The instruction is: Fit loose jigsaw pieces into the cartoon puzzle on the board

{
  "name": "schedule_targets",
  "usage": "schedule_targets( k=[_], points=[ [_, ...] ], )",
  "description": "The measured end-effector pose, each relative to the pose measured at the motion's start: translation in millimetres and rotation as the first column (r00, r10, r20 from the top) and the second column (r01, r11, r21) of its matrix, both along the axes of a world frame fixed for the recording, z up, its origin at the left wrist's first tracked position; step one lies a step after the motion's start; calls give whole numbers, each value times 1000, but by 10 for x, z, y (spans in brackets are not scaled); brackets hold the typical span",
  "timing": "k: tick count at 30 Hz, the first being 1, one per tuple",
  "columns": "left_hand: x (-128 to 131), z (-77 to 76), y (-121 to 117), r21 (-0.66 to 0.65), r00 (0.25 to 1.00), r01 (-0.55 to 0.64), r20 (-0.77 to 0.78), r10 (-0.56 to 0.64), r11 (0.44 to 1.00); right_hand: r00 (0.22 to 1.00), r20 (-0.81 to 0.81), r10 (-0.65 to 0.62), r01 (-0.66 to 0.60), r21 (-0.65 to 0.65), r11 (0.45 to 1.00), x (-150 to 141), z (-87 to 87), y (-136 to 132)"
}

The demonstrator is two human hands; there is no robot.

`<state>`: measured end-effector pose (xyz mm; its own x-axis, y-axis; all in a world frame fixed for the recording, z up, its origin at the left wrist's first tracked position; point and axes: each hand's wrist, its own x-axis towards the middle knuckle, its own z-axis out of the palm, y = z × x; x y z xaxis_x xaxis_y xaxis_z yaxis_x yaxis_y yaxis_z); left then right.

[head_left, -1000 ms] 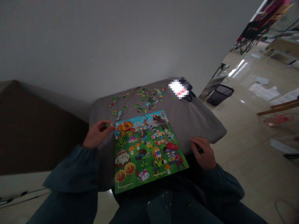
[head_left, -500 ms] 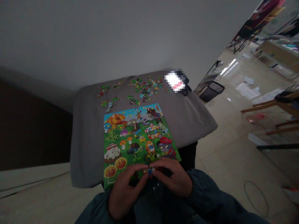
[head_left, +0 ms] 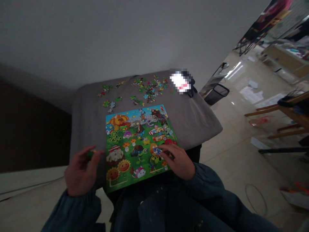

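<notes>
A colourful cartoon jigsaw board lies on a grey-covered table, its near edge over my lap. My right hand rests on the board's right part, fingers pinched on a small puzzle piece pressed against the picture. My left hand is raised beside the board's left edge, fingers curled round a small green piece. Several loose pieces are scattered on the far part of the table.
A blurred white object with a dark strap lies at the table's far right corner. A black waste basket stands on the shiny floor to the right. Wooden furniture is further right. A plain wall is behind.
Both hands were together over the board's near edge half a second ago. They have parted: the left moved out to the left with a green piece, the right moved up onto the picture.
</notes>
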<state>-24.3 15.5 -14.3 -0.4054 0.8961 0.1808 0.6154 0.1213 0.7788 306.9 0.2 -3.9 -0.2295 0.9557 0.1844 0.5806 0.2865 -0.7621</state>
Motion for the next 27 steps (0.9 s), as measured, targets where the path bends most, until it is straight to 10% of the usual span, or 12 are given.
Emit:
schedule_targets(
  k=[5, 27],
  points=[
    [-91, -193, 100, 75, 985, -108, 142, 97, 991, 998, 62, 32, -34, 20, 999, -54, -37, 113],
    [-69, -213, 91, 109, 992, -35, 124, 21, 993, 998, 1, -61, 61, -15, 998, -156, 7, 77]
  ],
)
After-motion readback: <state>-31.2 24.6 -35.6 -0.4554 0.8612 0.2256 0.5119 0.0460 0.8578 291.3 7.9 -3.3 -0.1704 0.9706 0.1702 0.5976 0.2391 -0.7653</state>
